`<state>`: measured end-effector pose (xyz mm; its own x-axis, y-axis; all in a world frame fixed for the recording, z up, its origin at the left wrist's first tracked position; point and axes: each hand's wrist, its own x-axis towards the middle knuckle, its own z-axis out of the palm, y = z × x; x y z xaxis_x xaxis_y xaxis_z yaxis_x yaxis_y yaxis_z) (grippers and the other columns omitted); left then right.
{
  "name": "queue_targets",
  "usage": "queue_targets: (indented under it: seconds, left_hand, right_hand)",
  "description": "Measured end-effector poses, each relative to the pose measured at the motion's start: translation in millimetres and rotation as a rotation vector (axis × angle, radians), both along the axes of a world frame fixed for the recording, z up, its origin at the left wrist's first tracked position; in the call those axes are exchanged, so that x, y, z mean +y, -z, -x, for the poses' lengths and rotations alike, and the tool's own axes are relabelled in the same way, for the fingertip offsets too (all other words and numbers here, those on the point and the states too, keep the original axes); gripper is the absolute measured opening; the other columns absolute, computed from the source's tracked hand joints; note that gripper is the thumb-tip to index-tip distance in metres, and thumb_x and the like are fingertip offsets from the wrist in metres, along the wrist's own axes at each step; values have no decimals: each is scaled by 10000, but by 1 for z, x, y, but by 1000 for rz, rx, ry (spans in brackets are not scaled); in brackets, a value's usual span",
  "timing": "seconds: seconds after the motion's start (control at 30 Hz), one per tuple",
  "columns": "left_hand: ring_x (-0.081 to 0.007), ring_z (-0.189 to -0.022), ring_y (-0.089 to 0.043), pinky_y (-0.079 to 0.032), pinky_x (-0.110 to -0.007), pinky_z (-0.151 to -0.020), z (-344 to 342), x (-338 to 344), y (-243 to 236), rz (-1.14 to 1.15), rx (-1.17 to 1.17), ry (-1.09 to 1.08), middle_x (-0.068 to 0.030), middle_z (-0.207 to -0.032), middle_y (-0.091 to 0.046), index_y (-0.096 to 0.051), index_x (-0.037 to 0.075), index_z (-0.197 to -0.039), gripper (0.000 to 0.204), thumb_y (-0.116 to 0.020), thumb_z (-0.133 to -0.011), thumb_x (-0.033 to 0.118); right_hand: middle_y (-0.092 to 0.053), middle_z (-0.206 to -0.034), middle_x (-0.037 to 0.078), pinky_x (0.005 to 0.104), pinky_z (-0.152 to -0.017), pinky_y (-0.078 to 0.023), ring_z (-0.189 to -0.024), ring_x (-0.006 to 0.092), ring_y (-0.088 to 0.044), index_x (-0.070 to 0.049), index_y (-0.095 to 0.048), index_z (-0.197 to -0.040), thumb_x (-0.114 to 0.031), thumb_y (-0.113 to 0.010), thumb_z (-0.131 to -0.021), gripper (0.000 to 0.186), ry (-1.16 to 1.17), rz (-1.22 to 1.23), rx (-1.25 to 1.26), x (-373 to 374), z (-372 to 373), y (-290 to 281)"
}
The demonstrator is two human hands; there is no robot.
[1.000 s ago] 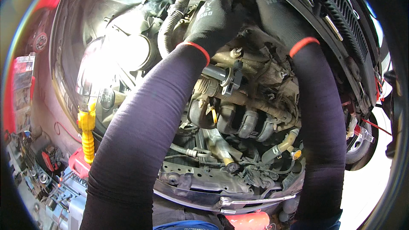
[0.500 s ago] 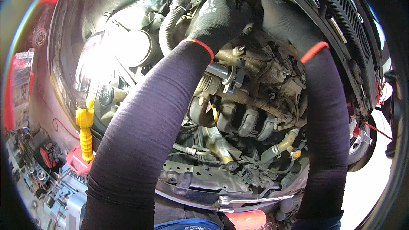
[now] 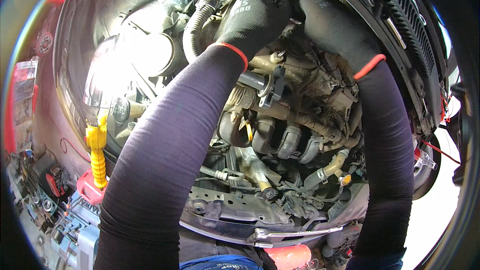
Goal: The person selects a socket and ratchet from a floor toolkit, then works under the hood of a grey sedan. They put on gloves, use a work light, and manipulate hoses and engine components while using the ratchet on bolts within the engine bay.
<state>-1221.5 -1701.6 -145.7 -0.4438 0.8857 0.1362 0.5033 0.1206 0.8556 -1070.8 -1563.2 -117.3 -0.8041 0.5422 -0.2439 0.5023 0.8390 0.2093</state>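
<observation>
**Both gloved hands deep at the back of the engine**

The left hand, in a black knit glove with a red cuff, reaches over the top of the engine toward the rear of the bay, just beside a ribbed black hose that curves down past it. The right hand, gloved the same way, lies close beside it, its fingertips tucked under the edge of the black cowl panel and out of sight. Neither grip can be read: the fingers of both hands curl away behind the engine's top, so whether they hold something or only press against it cannot be told.

What they work at sits at the rear top of the engine, hidden behind the gloves. Judged from what surrounds it, it is likely stiff, fixed metal or hard plastic, grimy and possibly oily, so a bare grip would slip; the knit gloves help there. The ribbed hose would be flexible but springy, best taken near its clamped end rather than mid-span. Thin wiring and the taped loom below the forearms look easy to snag.

Lower down run the dark intake runners. To the left stands a yellow funnel under a bright work light, with tools on the cluttered worktop.
</observation>
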Motion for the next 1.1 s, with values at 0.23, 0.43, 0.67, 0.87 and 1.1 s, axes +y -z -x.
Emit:
queue_targets:
  seconds: [0.23,0.43,0.67,0.87,1.1]
  left_hand:
    - [-440,-922,-713,-558,-503,-840,2,0,-3,60,30,11,-270,-942,-727,-712,6,-1022,389,-605,-891,355]
    - [-405,-893,-717,-568,-469,-820,1,1,-2,-3,24,15,-227,-935,-739,-732,28,-1062,366,-590,-920,334]
    - [-505,-1039,-664,-521,-537,-904,-5,3,-10,109,-79,-44,-334,-1080,-689,-646,3,-1153,394,-523,-997,344]
    - [-495,-1019,-671,-521,-539,-888,0,1,-3,4,-58,-1,-330,-1047,-695,-643,5,-1155,391,-525,-1000,344]
    - [-463,-1009,-685,-528,-519,-887,-3,-2,-10,21,-87,-8,-293,-1038,-711,-669,16,-1120,346,-547,-974,305]
  right_hand:
    - [-649,-1238,242,439,-1037,-514,-1147,352,-665,6,-573,-1276,-115,-454,-1042,289,-131,-46,367,31,-8,38]
    - [-651,-1230,241,433,-1049,-511,-1154,350,-664,3,-569,-1289,-119,-445,-1052,294,-113,-71,297,21,3,25]
    - [-653,-1220,239,425,-1062,-508,-1162,347,-662,-1,-564,-1305,-124,-434,-1064,300,-158,-107,211,25,-4,34]
    - [-663,-1177,243,440,-1031,-521,-1150,349,-670,19,-578,-1260,-136,-496,-1039,282,-28,44,445,24,11,31]
    - [-695,-1084,223,423,-932,-529,-1048,316,-699,18,-653,-1183,-167,-580,-957,302,-182,-172,391,-30,18,-16]
